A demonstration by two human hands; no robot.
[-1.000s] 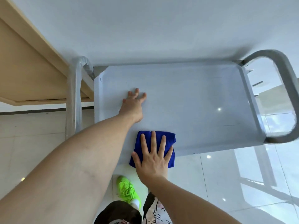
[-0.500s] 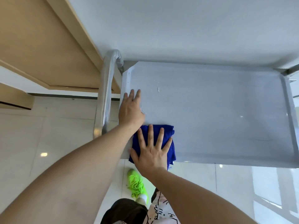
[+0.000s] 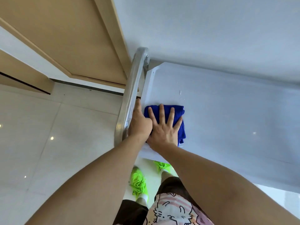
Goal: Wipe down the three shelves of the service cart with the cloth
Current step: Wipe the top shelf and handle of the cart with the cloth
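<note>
Head view: the blue cloth [image 3: 164, 122] lay folded flat on the top shelf [image 3: 227, 120] of the cart, close to the shelf's left edge and near its front edge. The right hand [image 3: 164, 129] was spread open on top of it, fingers [image 3: 161, 114] fanned and pointing toward the back edge, palm pressing the cloth down rather than pinching it. The cloth showed beyond the fingertips and along the hand's right side, where its folded layers hung a little loose.

The left hand [image 3: 139, 122] sat just beside the right, touching it at the thumb side, and rested along the shelf's left rim against the metal handle [image 3: 129, 101]. Its fingers pointed toward the back; whether they curled round the rim or the handle could not be told, since the handle hid them.

From the cloth, nearly all the bare shelf stretched to the right and toward the back, so the coming stroke would probably run that way, along the shelf's long axis. A small pale speck [image 3: 180, 92] sat on the shelf between the cloth and the back edge. Nothing stood on the shelf to block a sweep; only the raised rim at the left and the wall [image 3: 211, 30] behind bounded it. The two lower shelves were out of sight.
</note>
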